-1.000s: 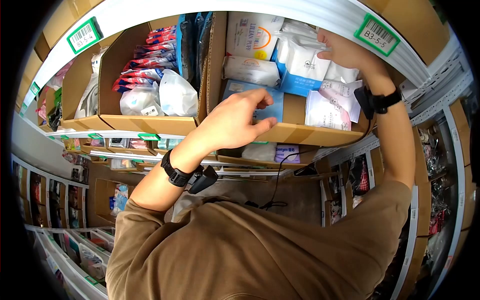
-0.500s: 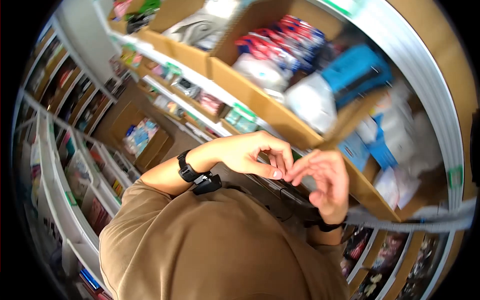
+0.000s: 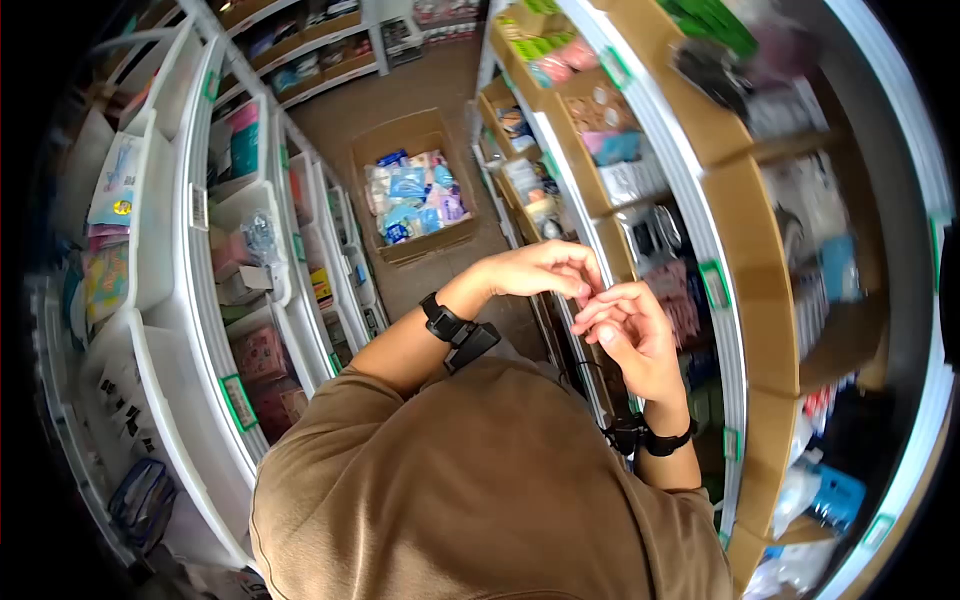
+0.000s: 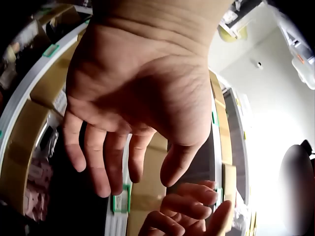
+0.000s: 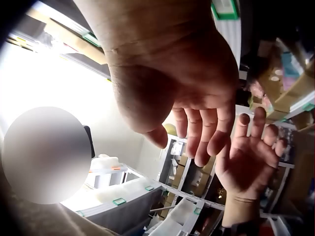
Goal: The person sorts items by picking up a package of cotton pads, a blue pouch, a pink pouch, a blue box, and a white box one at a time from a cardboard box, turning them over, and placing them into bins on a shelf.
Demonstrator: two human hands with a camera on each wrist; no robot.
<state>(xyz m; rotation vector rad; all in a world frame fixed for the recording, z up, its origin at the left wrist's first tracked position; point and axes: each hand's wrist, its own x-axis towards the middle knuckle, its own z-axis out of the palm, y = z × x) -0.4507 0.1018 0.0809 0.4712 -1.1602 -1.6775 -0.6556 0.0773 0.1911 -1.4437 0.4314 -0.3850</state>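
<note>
My left hand [image 3: 540, 271] is in front of the chest, its palm empty and fingers loosely bent in the left wrist view. Close beside it, the right hand [image 3: 640, 340] is raised with relaxed, slightly curled fingers, the two sets of fingertips near each other. Nothing lies between the fingers [image 5: 209, 132] in the right wrist view. Each wrist wears a black strap with a small camera. Down the aisle, a cardboard box [image 3: 458, 235] on the floor holds several blue, white and purple packets [image 3: 410, 185].
At right runs a shelf rack with cardboard bins [image 3: 740, 200] of bagged goods and green-framed labels. White plastic bins [image 3: 150, 215] line the shelves at left. The aisle floor [image 3: 340, 95] stretches between them towards another rack. A dark cable hangs by the right-hand shelves.
The view has swung left from the cotton-goods bin to the aisle and the floor box. My right hand has come out of that bin, down beside the left hand.
</note>
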